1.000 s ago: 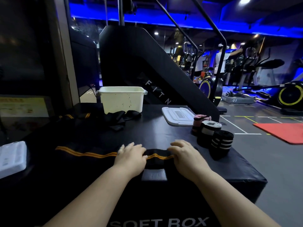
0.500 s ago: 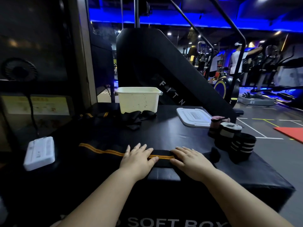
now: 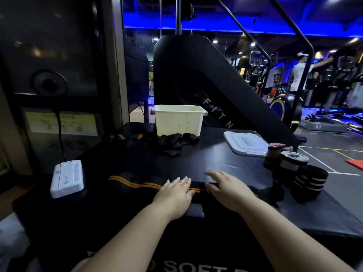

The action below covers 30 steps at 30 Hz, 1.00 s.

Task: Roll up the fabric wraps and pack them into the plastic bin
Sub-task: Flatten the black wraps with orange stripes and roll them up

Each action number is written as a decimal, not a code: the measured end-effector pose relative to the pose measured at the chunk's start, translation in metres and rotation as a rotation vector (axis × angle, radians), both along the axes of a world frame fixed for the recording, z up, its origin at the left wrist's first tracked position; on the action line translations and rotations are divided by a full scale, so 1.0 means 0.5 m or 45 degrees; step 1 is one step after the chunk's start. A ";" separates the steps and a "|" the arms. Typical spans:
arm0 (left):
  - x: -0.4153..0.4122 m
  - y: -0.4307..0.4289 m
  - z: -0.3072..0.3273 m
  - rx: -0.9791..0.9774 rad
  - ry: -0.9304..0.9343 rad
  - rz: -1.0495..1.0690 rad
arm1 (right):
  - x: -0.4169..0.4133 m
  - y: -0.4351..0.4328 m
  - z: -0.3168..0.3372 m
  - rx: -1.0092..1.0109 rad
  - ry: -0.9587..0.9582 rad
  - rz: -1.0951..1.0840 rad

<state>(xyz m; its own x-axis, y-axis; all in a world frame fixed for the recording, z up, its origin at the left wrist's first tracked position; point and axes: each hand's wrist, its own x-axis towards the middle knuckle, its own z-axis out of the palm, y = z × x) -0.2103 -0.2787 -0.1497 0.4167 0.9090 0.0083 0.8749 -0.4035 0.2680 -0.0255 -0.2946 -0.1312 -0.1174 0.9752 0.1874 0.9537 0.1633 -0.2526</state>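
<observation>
Since half a second ago your right hand (image 3: 228, 190) has lifted, fingers spread and gripping nothing; your left hand (image 3: 174, 194) presses flat and open on the black fabric wrap with orange stripes (image 3: 137, 185), which lies near the front edge of the black padded box (image 3: 225, 165). Three rolled wraps (image 3: 294, 169) stand at the right. The cream plastic bin (image 3: 178, 119) appears empty. Loose black wraps (image 3: 172, 143) remain unrolled; packing, in my judgement, has not begun.

Cloth wrap (image 3: 137, 185); glossy plastic bin (image 3: 178, 122); matt box top (image 3: 225, 163).
</observation>
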 end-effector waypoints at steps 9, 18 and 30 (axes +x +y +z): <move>-0.089 0.003 -0.004 -0.036 0.031 0.157 | -0.019 0.019 -0.044 -0.161 -0.267 0.126; -0.131 0.013 0.001 -0.030 -0.061 0.157 | -0.089 0.033 -0.043 -0.144 -0.171 0.396; -0.215 0.035 -0.004 -0.044 -0.144 0.264 | -0.168 0.069 -0.035 0.087 -0.066 0.438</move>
<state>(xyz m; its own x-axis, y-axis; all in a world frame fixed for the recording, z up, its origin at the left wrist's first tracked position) -0.3178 -0.2614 -0.1517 0.2194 0.9756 0.0120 0.9016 -0.2074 0.3797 -0.1092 -0.2599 -0.1485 -0.4482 0.8621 0.2363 0.8510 0.4925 -0.1823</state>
